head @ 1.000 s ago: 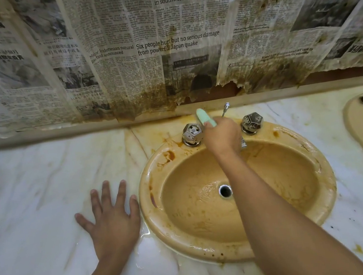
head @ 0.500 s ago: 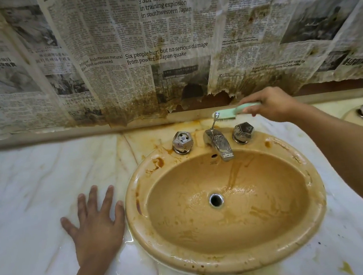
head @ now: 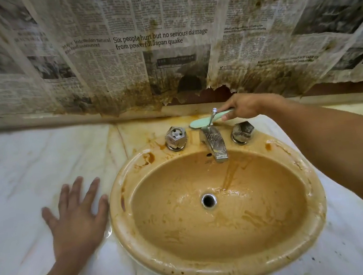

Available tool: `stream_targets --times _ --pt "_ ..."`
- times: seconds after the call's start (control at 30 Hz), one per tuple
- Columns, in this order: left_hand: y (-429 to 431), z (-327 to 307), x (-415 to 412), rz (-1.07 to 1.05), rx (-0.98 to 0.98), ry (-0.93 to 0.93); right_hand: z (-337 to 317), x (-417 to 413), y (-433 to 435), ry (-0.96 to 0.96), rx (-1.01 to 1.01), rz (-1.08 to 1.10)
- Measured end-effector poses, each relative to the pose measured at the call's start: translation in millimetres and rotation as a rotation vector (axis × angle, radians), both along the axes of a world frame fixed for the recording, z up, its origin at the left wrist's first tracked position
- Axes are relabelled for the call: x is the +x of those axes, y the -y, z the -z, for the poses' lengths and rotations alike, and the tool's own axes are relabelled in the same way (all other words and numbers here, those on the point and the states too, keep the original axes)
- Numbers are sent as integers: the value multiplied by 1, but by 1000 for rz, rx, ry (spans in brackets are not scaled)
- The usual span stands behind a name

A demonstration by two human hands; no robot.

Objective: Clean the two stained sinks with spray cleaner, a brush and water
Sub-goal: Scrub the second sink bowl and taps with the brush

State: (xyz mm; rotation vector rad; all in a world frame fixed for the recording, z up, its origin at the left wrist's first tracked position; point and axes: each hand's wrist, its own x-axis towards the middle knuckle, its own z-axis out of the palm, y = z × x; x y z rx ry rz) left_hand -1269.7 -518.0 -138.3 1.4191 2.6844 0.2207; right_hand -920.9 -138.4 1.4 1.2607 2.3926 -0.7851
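Yellow-brown is the colour of the sink, and it has dark brown stains on its rim and down in its bowl. I see my right hand reaching over to the back of the sink. Its fingers are curled round the handle of a pale green brush. The brush head sticks out to the left of those fingers, just behind the shiny tap and the thin metal rod. I cannot tell if the brush head touches the rim. One knob is just below those fingers, and the other knob is past the brush head.

My left hand lies flat on the white stone table and holds nothing. Its fingers are straight and spread wide. The sink rim is just beside its thumb. The drain hole is far from both hands. Stained newspaper covers the wall above my right fingers, torn at the bottom.
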Motion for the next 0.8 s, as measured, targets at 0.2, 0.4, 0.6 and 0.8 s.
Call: stream_targets --times 0.2,0.4,0.6,0.8 --pt "-2 -1 2 -15 -12 -11 13 24 -4 -38 -11 42" --pt "-1 -1 1 -15 -7 -10 12 9 -2 -44 -14 -33" --pt "-2 0 2 -16 -9 -20 -1 22 -11 32 -34 -45" --pt "-1 1 1 -25 12 5 6 -14 -1 39 86 -123"
